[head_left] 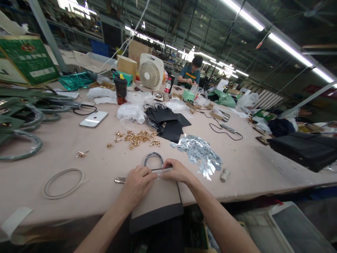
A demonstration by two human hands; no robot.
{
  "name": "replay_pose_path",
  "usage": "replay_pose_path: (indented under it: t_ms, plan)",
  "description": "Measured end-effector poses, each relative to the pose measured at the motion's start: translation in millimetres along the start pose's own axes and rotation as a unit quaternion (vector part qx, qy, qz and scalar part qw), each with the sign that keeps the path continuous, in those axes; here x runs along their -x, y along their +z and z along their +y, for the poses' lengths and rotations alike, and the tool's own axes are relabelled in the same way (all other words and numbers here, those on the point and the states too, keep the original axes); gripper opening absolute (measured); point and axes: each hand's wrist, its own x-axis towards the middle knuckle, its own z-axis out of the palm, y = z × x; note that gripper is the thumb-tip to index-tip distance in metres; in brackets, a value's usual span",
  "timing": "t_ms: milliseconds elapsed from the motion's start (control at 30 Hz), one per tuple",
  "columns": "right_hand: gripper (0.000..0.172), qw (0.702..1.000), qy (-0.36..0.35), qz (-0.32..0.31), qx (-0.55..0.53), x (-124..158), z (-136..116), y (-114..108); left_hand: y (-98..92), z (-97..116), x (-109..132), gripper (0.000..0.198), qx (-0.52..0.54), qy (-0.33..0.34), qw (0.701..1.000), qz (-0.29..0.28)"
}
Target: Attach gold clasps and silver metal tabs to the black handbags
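1. The bag panel [158, 202] lies flat at the near edge of the table [263, 165], with its lower part hanging over the edge.
2. The left hand [138, 182] and right hand [175, 171] both curl down onto its top edge, fingers closed and pinching it.
3. The dark handle [153, 156] arches up just beyond the knuckles.
4. The panel looks light, stiff and flat. I judge the top edge beside the handle the safest hold.
5. I count one panel, one handle, one metal clip [119, 180], one white cord loop [63, 182] and one phone [93, 119].
6. The gold fittings [139, 137] and silver plates [200, 153] lie in heaps too dense to count.
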Motion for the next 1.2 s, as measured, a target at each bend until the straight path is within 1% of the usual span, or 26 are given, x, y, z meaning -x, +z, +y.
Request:
replay_pose_path:
  t_ms: [167,300,367,500,600,667,767,833,867,933,1000,1100,1200]
  plan:
    - [0.03,0.999,0.021,-0.014,0.019,-4.1,-4.6,1.2,1.6,-5.7,-0.6,0.019,-0.027,0.054,0.998,0.006]
    - [0.03,0.998,0.025,-0.011,0.065,-5.4,-11.5,0.3,4.1,-8.2,-1.2,0.02,-0.008,0.049,0.999,0.001]
    - [0.03,0.997,0.0,-0.007,0.083,-3.5,-10.9,-0.5,3.6,-8.8,-1.4,0.018,0.021,0.033,0.999,0.005]
    - [0.03,0.99,-0.108,0.004,0.094,5.8,-0.8,-2.2,-0.6,-7.7,-2.3,0.013,0.074,-0.002,0.997,0.016]
    - [0.033,0.985,-0.155,-0.01,0.079,13.9,4.5,-5.8,-2.1,-6.1,-2.2,0.013,0.082,-0.008,0.996,0.018]
    - [0.041,0.984,-0.165,-0.025,0.066,18.3,4.5,-10.8,-1.6,-5.6,-1.0,0.013,0.077,-0.007,0.997,0.027]
    - [0.061,0.982,-0.174,-0.062,0.036,23.9,3.8,-20.7,-0.6,-5.9,1.3,0.013,0.068,-0.007,0.997,0.039]
    - [0.069,0.982,-0.171,-0.074,-0.015,27.8,6.5,-26.0,-0.8,-6.4,2.5,0.013,0.069,-0.005,0.996,0.047]
    - [0.069,0.983,-0.162,-0.068,-0.053,29.8,9.0,-27.5,-1.3,-6.5,3.1,0.013,0.072,-0.003,0.996,0.051]
    - [0.067,0.981,-0.131,-0.041,-0.134,34.4,15.5,-28.1,-2.7,-6.6,4.7,0.014,0.082,0.002,0.995,0.054]
    - [0.063,0.977,-0.099,-0.007,-0.188,39.4,22.0,-26.5,-4.2,-6.3,7.5,0.019,0.096,0.0,0.994,0.057]
    - [0.056,0.976,-0.074,0.034,-0.204,46.9,29.3,-22.7,-6.5,-5.2,14.4,0.033,0.122,-0.017,0.99,0.074]
    - [0.054,0.974,-0.07,0.056,-0.207,52.6,36.0,-19.2,-11.5,-3.4,24.2,0.045,0.139,-0.053,0.983,0.11]
